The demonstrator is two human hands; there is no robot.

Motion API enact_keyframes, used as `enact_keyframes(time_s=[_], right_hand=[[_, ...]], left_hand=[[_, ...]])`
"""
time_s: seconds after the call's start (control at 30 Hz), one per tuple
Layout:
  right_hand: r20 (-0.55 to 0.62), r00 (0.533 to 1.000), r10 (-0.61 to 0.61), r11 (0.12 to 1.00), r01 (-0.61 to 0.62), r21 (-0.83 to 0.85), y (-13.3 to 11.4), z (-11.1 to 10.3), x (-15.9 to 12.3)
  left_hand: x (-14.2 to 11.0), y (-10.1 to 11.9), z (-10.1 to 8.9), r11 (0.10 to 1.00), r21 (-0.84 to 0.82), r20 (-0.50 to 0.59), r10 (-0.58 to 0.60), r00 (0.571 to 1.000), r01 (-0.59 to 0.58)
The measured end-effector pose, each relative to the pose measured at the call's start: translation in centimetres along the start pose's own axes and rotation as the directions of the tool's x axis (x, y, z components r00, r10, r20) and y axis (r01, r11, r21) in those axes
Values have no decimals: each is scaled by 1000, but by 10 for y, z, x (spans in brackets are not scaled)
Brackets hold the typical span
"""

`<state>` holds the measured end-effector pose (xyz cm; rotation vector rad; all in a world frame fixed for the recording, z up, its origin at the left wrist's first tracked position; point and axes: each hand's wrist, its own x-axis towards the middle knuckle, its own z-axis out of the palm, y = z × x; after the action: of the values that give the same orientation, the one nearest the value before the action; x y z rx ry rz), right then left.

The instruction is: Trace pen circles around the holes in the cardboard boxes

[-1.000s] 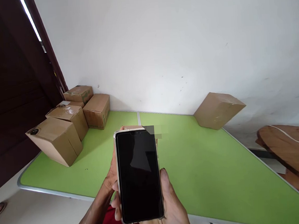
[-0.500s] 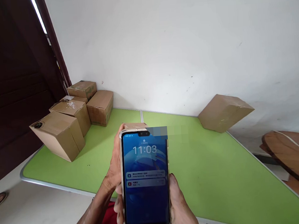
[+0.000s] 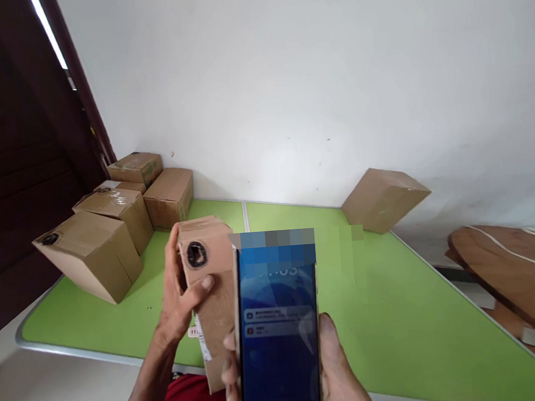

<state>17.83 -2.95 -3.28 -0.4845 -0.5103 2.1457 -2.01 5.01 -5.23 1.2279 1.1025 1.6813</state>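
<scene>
My right hand (image 3: 335,379) grips a smartphone (image 3: 280,340) upright in front of me; its screen is lit with a blue lock screen and two notifications. My left hand (image 3: 179,298) is closed on a small cardboard box (image 3: 212,290), with the thumb across its front below a round black-ringed hole. The box stands upright just left of the phone and partly behind it, above the near edge of the green table (image 3: 370,303).
Several cardboard boxes (image 3: 101,249) are piled at the table's far left by a dark wooden door (image 3: 21,150). One tilted box (image 3: 384,198) leans at the white wall at the far right. A round wooden tabletop (image 3: 515,275) lies to the right.
The phone screen went from black to lit. My left hand has brought the small box out from behind the phone to its left, and the phone has shifted slightly right.
</scene>
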Motion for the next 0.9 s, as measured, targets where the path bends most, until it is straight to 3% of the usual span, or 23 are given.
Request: enact_keyframes(time_s=[0.1, 0.2, 0.3, 0.4, 0.47, 0.67, 0.8, 0.87, 0.9], right_hand=[[-199, 971, -134, 991, 133, -15, -23, -27, -8], [-452, 855, -254, 967, 206, -152, -54, -73, -17], [-616, 725, -309, 942, 141, -306, -77, -131, -19], [-674, 673, -305, 926, 44, -375, -88, -178, -16], [-717, 638, -283, 924, -20, -382, -91, -198, -14], [-784, 541, -303, 924, -35, -381, -97, -220, -7], [-812, 417, -408, 830, -202, -521, -104, -224, -10], [-786, 410, -462, 755, -284, -592, -107, -225, -16], [-770, 436, -466, 728, -305, -614, -108, -225, -19]], left_hand=[[4, -5, -8, 999, -37, -15, -26, 1000, 25], [5, -4, -8, 999, -29, -10, -28, 1000, 28], [2, -3, -2, 999, -9, 15, -43, 999, 43], [1, -4, 3, 998, 4, 39, -58, 998, 58], [0, -6, 5, 998, 9, 58, -56, 997, 56], [0, -8, 7, 996, 17, 59, -83, 995, 83], [-2, -10, 5, 995, 33, 61, -97, 993, 95], [-4, -11, 4, 995, 30, 66, -97, 993, 95], [-4, -11, 4, 995, 24, 67, -94, 993, 92]])
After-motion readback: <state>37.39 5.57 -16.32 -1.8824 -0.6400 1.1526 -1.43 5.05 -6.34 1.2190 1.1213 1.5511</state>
